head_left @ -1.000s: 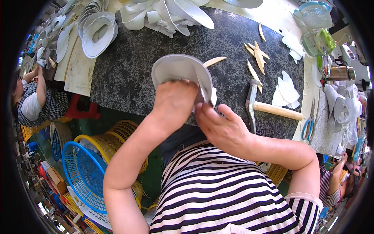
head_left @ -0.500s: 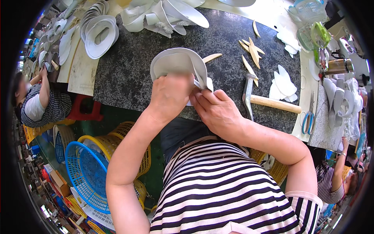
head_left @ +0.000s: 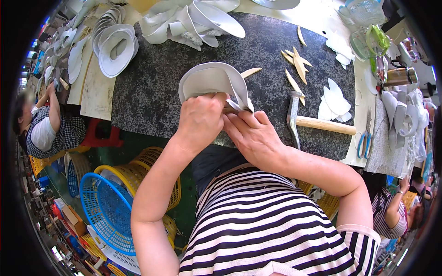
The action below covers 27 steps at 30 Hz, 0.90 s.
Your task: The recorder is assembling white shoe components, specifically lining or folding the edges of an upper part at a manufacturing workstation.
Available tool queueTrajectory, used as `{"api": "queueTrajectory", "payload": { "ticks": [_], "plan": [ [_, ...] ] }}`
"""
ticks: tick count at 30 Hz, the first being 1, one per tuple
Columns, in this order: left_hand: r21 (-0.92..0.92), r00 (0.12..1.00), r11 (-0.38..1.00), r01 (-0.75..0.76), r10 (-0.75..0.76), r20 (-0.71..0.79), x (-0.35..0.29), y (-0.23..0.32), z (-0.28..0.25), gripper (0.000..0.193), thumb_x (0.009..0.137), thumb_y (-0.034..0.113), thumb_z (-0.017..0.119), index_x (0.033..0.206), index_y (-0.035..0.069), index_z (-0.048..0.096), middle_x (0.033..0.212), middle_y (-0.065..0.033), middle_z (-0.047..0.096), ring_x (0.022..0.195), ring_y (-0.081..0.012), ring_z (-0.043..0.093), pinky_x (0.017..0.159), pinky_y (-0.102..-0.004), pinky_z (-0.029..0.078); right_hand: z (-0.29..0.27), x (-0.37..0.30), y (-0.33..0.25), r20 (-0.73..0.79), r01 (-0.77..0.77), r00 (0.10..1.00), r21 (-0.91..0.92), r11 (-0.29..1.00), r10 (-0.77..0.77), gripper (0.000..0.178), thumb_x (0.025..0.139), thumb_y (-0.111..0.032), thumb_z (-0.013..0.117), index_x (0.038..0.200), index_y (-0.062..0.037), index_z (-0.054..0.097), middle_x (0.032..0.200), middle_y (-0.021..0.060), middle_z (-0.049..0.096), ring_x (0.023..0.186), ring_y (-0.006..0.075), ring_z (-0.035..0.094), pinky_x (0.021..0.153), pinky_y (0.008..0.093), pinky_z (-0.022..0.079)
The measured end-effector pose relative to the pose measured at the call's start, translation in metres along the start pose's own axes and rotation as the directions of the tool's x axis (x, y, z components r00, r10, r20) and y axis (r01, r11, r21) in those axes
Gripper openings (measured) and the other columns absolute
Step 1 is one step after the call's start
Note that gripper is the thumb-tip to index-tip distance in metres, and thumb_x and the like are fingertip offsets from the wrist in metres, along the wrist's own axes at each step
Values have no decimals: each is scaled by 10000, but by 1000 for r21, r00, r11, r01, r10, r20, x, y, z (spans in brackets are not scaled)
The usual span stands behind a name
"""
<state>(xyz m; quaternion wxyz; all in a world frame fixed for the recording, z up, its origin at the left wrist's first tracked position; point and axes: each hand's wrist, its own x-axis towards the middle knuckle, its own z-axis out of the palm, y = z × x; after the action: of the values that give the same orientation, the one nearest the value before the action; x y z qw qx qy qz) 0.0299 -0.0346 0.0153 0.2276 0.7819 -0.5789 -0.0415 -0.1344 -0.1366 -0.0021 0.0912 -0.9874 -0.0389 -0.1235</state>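
A pale grey shoe upper, its curved rim facing away from me, is held up over the near edge of the dark speckled work board. My left hand is closed, its fingers tucked into the upper's near side. On the right, my right hand pinches the upper's near right edge, where a small folded flap shows. Both sets of fingertips are partly hidden. A cream crescent-shaped piece lies just beyond the upper. To the right of my right hand rests a hammer with a wooden handle.
Several crescent pieces and white oval pieces lie on the right. Blue-handled scissors lie past the board. Shoe uppers are stacked far left, others heaped behind. Baskets stand below left. People work at both sides.
The upper and both hands have shifted slightly down toward me. The left fingers have turned a little at the upper's near side; both hands keep their hold.
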Motion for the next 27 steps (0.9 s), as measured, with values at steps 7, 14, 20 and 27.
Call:
{"api": "queueTrajectory", "payload": {
  "ticks": [7,14,20,27],
  "plan": [
    [-19,1000,1000,-19,19,-2,-4,1,-1,137,856,55,651,980,38,707,872,-149,740,739,-337,731,658,-435,592,3,-3,-6,18,-22,1000,-75,997,23,513,867,-134,578,1343,53,552,1128,84,593,1088,198,510,850,305,404],
    [-40,998,997,-70,70,0,-5,-3,-3,155,869,56,644,1006,49,715,889,-142,745,756,-328,736,684,-418,599,0,-3,-9,84,-18,996,-120,993,28,553,857,-138,583,1363,82,542,1125,114,605,1096,195,513,838,297,418],
    [26,994,995,-92,91,57,-12,-6,4,213,862,72,659,1069,47,702,895,-124,750,766,-300,746,688,-403,601,-2,-4,2,-12,51,999,-52,997,-52,526,850,-129,592,1329,86,567,1135,137,636,1139,210,528,857,307,433],
    [16,993,993,-117,116,38,-16,-2,1,173,891,46,635,1056,44,687,871,-141,736,757,-299,735,686,-405,589,0,-8,-7,24,-14,1000,-134,991,17,472,848,-137,597,1265,86,611,1114,134,654,1137,222,534,865,313,438]
  ]
}}
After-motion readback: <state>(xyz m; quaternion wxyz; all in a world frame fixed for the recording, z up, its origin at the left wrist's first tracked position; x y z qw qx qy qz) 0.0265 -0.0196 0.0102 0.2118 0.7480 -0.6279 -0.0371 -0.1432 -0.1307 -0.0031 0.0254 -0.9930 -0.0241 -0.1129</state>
